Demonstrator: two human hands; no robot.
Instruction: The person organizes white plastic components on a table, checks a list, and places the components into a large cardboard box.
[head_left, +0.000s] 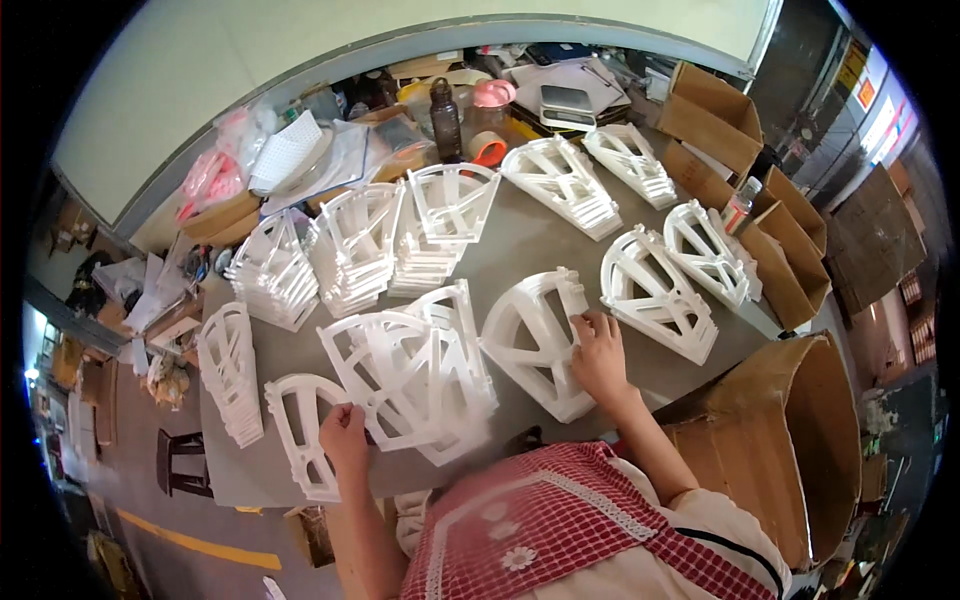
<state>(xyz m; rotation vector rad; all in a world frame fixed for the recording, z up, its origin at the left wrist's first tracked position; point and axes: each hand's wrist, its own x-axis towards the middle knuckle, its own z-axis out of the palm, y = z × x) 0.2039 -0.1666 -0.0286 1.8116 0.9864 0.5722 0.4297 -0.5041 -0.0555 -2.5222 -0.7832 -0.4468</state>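
Here, left hand [343, 432] grip pinching white frame [300, 430], right hand [598, 352] released atop plastic stack [535, 340].

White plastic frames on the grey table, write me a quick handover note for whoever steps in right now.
Left hand: resting on the single flat frame at the table's near left edge; whether it grips is unclear.
Right hand: fingers on the top of the fan-shaped stack in front.
A loose overlapping pile lies between the hands.
Done: several neat stacks stand along the back row and to the right.
Left: the loose pile and the single frame are not yet stacked.
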